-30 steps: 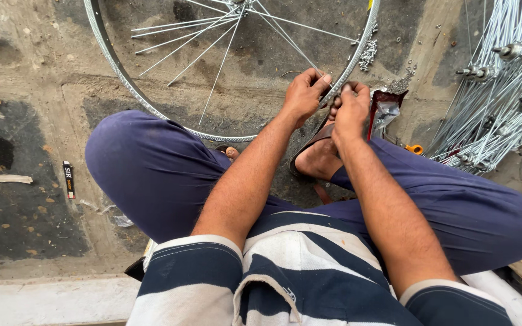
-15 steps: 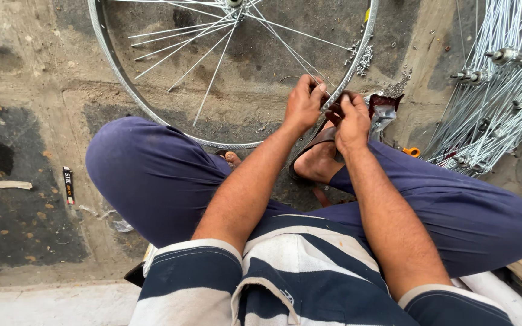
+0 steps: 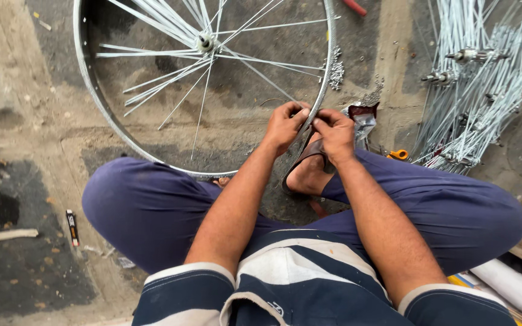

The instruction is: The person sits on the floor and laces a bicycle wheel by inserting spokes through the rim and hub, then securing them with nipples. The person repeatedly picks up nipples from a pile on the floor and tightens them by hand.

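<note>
Both hands pinch the wheel rim (image 3: 324,90) at its near right edge: the left hand (image 3: 285,125) grasps it from inside, the right hand (image 3: 335,133) from outside. Beyond the rim's right side lie loose spokes (image 3: 484,90); the hub (image 3: 205,43) sits at its centre.

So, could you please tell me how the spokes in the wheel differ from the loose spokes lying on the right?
The wheel spokes fan out from a hub to the rim, which both hands grip; the loose spokes lie heaped on the concrete floor, unattached to a rim. Both look thin, straight and silver.
</note>
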